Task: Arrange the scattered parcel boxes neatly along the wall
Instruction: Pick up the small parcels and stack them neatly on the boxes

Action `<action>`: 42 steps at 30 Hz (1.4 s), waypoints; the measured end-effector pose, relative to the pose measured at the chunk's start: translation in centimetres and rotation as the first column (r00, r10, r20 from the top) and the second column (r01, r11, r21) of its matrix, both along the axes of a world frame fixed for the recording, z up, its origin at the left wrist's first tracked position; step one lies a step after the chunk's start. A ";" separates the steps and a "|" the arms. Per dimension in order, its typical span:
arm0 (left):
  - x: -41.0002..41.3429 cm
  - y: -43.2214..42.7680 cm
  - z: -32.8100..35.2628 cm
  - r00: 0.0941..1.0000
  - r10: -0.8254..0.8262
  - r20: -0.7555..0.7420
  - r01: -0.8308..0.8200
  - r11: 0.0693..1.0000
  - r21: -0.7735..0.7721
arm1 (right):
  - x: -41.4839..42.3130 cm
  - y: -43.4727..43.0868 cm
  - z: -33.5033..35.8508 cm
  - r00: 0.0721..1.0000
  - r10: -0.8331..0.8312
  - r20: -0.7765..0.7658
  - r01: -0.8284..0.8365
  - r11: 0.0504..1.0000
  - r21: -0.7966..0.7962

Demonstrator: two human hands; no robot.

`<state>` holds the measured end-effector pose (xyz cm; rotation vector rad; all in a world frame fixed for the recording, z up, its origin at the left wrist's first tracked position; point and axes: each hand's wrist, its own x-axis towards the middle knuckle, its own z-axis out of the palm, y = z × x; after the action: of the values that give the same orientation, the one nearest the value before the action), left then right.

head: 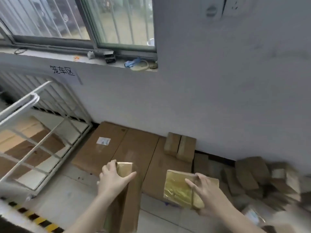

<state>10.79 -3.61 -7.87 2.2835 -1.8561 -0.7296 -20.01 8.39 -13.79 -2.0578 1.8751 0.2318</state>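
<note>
Tall box (125, 168) is gripped at its top by left hand (114, 180), taped parcel (176, 187) held by right hand (208, 197); both are best set flush to wall (218, 98), edges squared.

I stand in a parcel depot's storeroom: cardboard parcel boxes (117, 145) lie along the bare wall (218, 98), beside a white metal cage trolley (45, 132), under a handwritten sign (64, 73), with yellow-black hazard tape (33, 217) on the floor.

Open: flat carton tops (138, 148) along the wall (218, 98); bare floor tiles (67, 190) in front.
Blocked: white wire cage (42, 132) at left; two small boxes (180, 146) against the wall; jumbled box pile (252, 179) at right.
</note>
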 end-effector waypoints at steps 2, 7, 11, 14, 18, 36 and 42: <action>-1.7 -3.6 -2.1 0.999 -0.043 0.008 0.044 0.999 -0.008 | -1.7 -2.7 -1.4 0.998 -0.064 -0.008 0.065 0.996 0.054; -5.8 -11.4 -11.2 0.995 -0.090 0.040 0.085 0.990 0.116 | -4.3 -8.1 -6.6 0.983 -0.180 -0.029 0.182 0.971 0.152; -10.7 -17.0 -19.8 0.973 -0.215 0.082 0.203 0.969 0.138 | -5.4 -11.6 -12.6 0.913 -0.408 0.016 0.394 0.890 0.228; -13.7 -18.9 -26.7 0.967 -0.250 0.041 0.238 0.953 0.189 | -6.3 -14.3 -19.3 0.803 -0.594 0.052 0.567 0.788 0.241; -17.1 -21.7 -35.8 0.958 -0.285 0.045 0.263 0.928 0.264 | -7.7 -18.3 -28.9 0.649 -0.758 0.065 0.686 0.620 0.380; -22.4 -20.0 -52.0 0.954 -0.299 0.008 0.257 0.832 0.492 | -10.7 -16.7 -47.6 -0.322 -0.923 0.210 0.619 -0.037 0.785; -24.0 -18.1 -52.7 0.972 -0.229 0.054 0.169 0.838 0.518 | -6.6 -16.0 -49.0 -0.462 -0.860 0.215 0.546 -0.085 0.834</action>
<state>-13.18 -21.70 -60.57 2.4879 -2.1913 -1.2892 -26.62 -7.57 -62.83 0.2563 1.7570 -0.7275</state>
